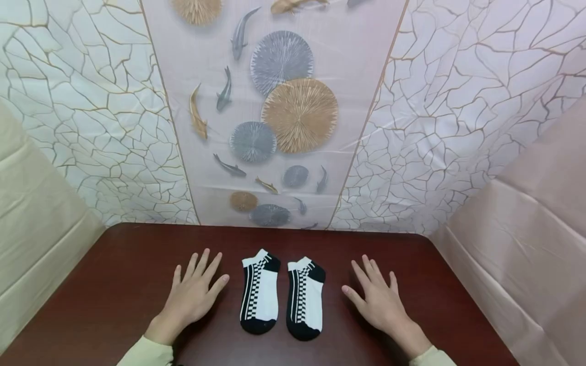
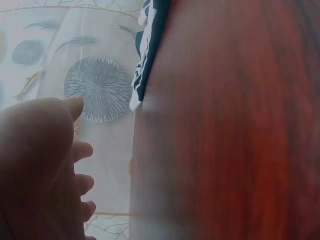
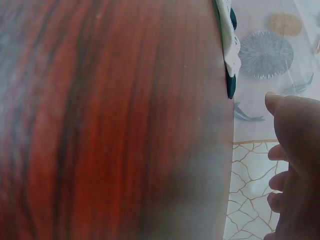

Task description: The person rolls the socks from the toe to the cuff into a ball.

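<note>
Two black-and-white ankle socks with a checkered stripe lie flat side by side on the dark red table, toes toward me. The left sock (image 1: pixel 266 295) is closer to my left hand (image 1: pixel 194 294), which has its fingers spread and holds nothing. To the right of the right sock (image 1: pixel 313 300), my right hand (image 1: pixel 379 301) is also spread, palm down and without anything in it. Neither hand touches a sock. In the left wrist view a sock (image 2: pixel 150 45) shows edge-on beyond the thumb; the right wrist view likewise catches a sock (image 3: pixel 229 45) at the table's edge.
The reddish-brown wooden table (image 1: pixel 220 351) has rounded far corners. Behind it hangs a patterned cloth (image 1: pixel 293 203) with fish and round leaf shapes. Pale beige panels stand along the left side (image 1: pixel 36 244) and right side (image 1: pixel 517 244).
</note>
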`<state>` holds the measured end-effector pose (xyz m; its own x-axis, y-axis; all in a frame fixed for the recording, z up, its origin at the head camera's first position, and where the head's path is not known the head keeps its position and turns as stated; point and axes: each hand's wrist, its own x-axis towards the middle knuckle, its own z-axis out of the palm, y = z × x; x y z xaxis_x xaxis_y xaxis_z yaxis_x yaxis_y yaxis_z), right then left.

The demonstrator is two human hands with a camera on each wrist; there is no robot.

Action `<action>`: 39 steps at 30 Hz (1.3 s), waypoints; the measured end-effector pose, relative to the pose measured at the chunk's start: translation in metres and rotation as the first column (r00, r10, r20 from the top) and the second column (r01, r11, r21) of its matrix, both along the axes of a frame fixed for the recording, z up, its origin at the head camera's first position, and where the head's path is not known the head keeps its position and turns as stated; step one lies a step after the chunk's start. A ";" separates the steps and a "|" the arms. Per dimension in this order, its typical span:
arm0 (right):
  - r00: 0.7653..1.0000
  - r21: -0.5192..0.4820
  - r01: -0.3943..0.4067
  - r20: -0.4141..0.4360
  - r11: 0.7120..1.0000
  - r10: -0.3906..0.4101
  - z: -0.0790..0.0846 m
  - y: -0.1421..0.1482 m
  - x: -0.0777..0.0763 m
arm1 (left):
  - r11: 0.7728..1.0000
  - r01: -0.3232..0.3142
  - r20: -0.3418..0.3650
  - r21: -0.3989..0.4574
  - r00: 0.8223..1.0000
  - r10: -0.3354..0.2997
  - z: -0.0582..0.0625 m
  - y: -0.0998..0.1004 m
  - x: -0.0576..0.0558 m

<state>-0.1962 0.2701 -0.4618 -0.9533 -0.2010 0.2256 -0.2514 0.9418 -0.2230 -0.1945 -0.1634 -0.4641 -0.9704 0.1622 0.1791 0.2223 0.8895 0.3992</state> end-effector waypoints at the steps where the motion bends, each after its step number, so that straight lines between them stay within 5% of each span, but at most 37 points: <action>1: 1.000 -0.002 0.000 0.006 1.000 0.000 -0.002 -0.001 0.002 | 1.000 -0.001 0.006 0.004 1.000 0.001 -0.001 0.000 0.002; 21: 0.999 -0.186 -0.028 0.027 0.982 0.033 0.001 -0.019 0.013 | 0.999 0.021 -0.014 0.032 1.000 -0.021 0.002 0.017 0.002; 39: 1.000 -0.288 -0.028 -0.002 0.957 0.028 0.006 -0.022 0.019 | 0.979 0.077 -0.007 0.188 0.997 -0.077 0.013 0.054 -0.010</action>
